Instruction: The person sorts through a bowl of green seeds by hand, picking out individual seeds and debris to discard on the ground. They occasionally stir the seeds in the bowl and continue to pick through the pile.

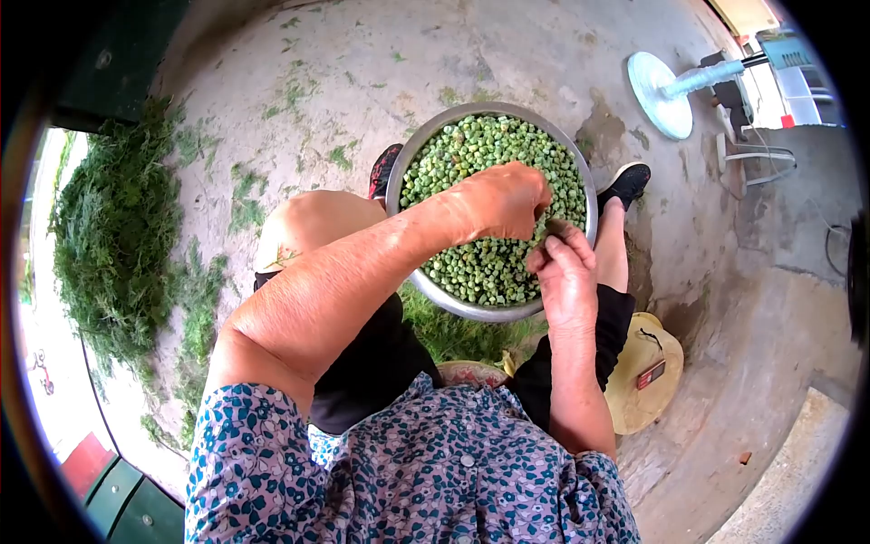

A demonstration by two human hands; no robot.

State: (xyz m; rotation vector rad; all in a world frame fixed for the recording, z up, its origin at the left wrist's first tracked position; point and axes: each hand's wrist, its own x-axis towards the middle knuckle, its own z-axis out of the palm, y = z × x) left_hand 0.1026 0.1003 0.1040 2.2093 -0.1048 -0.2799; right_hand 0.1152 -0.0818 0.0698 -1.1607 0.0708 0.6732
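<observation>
A wide metal basin (587, 172) stands between my legs, filled with small, roundish green fruits (471, 150), some of them yellowish or brownish. Over the right part of the basin, my left hand (512, 199) is closed with its fingers curled down; its fingertips are mostly hidden from me. My right hand (566, 267) is just nearer to my body, above the basin's near right rim. Its fingers are bent and drawn together close to my left hand. What either hand holds, if anything, is too small or hidden to make out.
Feathery green foliage (113, 245) is heaped at the left, with sprigs scattered across the concrete floor (362, 54). More greenery (471, 335) lies below the basin. A pale straw hat (634, 399) with a small red device (650, 374) lies at right. A light-blue fan (660, 95) stands upper right.
</observation>
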